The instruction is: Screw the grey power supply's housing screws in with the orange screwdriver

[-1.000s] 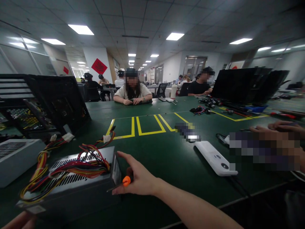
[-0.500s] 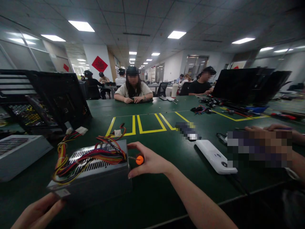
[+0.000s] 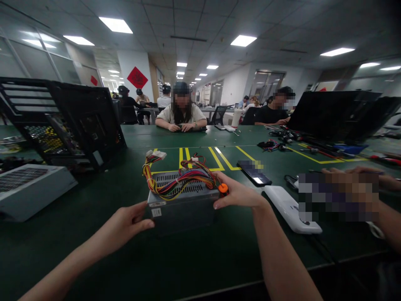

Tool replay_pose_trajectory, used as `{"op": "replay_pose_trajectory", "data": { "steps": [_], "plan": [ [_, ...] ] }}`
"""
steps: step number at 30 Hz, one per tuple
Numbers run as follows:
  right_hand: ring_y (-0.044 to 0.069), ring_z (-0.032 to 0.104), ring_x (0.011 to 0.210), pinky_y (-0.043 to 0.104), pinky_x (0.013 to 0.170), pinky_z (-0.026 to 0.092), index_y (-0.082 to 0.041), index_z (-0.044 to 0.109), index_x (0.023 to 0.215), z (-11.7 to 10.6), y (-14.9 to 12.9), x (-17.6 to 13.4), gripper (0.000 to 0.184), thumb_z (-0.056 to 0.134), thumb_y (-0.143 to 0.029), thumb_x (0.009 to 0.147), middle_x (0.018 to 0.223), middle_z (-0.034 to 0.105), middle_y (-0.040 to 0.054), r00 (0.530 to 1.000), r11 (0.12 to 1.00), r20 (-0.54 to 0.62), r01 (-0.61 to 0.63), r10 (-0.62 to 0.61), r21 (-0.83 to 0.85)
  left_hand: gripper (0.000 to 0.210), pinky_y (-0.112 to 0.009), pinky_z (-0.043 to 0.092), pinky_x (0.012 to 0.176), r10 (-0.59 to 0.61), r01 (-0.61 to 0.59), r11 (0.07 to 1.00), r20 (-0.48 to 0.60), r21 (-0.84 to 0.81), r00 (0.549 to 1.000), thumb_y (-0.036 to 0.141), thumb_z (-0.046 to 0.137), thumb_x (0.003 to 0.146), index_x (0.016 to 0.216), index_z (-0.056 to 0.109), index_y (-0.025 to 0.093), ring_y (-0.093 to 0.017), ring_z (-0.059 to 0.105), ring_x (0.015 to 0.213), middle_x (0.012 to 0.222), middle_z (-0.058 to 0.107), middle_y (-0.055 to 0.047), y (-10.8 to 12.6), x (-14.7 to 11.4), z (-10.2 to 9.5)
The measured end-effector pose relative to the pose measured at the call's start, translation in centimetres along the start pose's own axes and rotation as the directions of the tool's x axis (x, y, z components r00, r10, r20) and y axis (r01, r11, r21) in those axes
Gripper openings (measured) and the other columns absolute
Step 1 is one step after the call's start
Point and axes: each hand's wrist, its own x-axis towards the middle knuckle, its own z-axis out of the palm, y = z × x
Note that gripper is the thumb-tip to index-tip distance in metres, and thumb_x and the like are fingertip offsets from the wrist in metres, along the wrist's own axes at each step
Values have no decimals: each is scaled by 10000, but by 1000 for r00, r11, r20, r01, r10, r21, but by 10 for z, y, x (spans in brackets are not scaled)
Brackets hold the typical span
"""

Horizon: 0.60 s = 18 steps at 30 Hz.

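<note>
Between my hands is a grey metal computer power supply point(image 3: 184, 213), with a bundle of coloured cables point(image 3: 181, 182) lying over its slotted top. My left hand point(image 3: 131, 219) grips its left end, thumb toward the front and the other fingers partly hidden behind. My right hand point(image 3: 236, 193) clasps the right end, fingers at the back and thumb near the front corner. An orange round-ended piece point(image 3: 223, 189) shows in the gap between right thumb and fingers; its other end is hidden. Whether the power supply's underside touches the green table point(image 3: 175, 267) is hard to make out.
At the left stand a second power supply point(image 3: 34, 190) and a black computer case point(image 3: 69, 121). To the right lie a phone point(image 3: 255, 172) and a white device point(image 3: 291, 209), beside another person's hands point(image 3: 369, 184). Yellow tape point(image 3: 228, 159) marks the table; a person point(image 3: 181, 113) sits opposite.
Both hands have shifted the power supply to the right and farther from me, over the table. Its cable ends have swung along with it. The view has turned slightly left.
</note>
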Motion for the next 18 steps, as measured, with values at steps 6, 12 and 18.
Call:
{"op": "replay_pose_trajectory", "data": {
  "steps": [6,12,18],
  "plan": [
    [220,489,1124,348,928,415,-240,452,1184,-5,16,6,755,812,-217,521,1212,515,41,997,988,-77,-15,27,151,535,-282,479,667,58,-37,994,204,-105,977,406,625,694,1192,526,236,-212,606,798,875,651,0,-6,28,-13],
    [147,586,785,277,713,475,-262,594,1037,10,42,28,430,726,-380,646,882,638,-10,933,932,-333,-9,139,363,480,-319,461,773,123,-112,958,23,-263,992,459,541,760,1168,562,206,-232,605,859,927,665,-49,-22,44,0],
    [182,612,884,314,782,483,-272,600,1072,31,48,49,409,681,-412,696,995,665,7,886,884,-443,92,137,458,523,-247,386,509,-20,-10,929,-76,-371,997,549,453,797,1106,591,151,-151,495,513,625,593,-18,-14,55,10]
  ]
}}
